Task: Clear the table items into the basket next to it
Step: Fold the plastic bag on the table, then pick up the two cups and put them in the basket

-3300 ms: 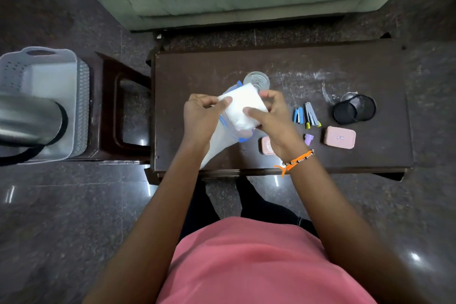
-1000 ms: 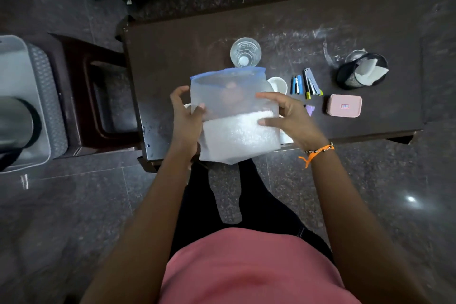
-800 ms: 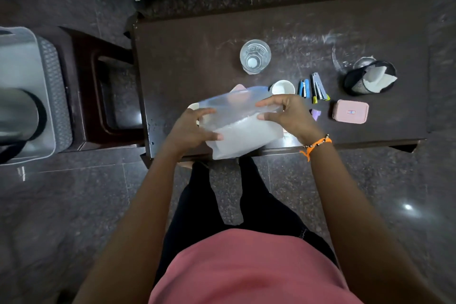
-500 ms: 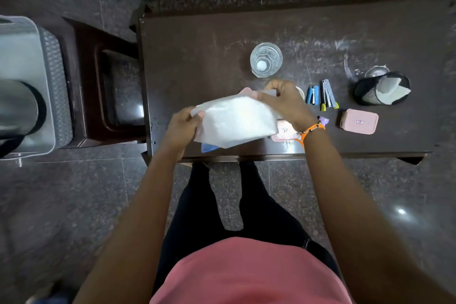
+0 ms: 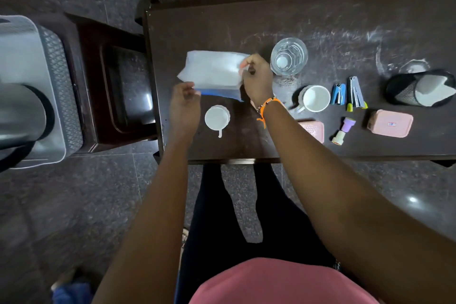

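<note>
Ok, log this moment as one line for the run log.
stage: bagging | plastic bag: above table | right hand: grip on bag | left hand: at bag's blue edge | basket: left

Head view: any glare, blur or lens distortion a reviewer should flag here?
Head view: dim overall; a ceiling-light glint on the polished floor; wide-angle bending at the basket and table edges; the left hand and plastic bag look slightly soft; the glass stays sharp.
</note>
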Demonstrator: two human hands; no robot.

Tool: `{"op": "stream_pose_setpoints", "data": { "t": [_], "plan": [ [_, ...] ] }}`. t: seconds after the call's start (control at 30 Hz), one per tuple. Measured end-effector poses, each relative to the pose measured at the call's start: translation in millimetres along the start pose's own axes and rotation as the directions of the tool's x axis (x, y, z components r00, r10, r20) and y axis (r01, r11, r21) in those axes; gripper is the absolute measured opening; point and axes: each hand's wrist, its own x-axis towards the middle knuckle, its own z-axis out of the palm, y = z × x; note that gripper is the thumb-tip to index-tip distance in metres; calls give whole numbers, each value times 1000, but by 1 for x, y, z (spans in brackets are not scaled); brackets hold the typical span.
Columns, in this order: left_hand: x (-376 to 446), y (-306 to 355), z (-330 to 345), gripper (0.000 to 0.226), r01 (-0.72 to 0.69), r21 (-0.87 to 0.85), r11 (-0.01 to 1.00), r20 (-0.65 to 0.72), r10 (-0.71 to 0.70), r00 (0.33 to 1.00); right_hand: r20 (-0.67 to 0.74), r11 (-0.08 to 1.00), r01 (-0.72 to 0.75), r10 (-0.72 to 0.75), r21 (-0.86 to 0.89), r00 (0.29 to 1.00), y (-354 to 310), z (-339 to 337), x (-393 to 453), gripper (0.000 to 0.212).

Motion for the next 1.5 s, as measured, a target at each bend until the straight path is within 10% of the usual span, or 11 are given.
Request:
{"op": "stream_pose_setpoints", "data": {
  "t": [0.3,0.53,0.7,1.07,1.5],
  "plan": [
    [-30,11,57,22,35,-1,999,241,-34,970,291,956,13,77,-293,954,15,-29,-8,45],
    [-53,37,114,18,-64,100,993,409,18,912,-67,979,-44,31,-200,997,41,-143,-38,31],
    [-78,55,165,21,-208,187,960,518,84,851,-426,942,-180,45,-284,904,85,-230,-30,36],
    [-101,65,208,23,-258,289,922,610,30,792,-406,780,-500,346,-376,846,133,-299,24,93],
    [-81,65,178,28,-364,340,867,411,211,887,-287,834,-85,-91,-546,954,87,-231,5,79]
  ]
}}
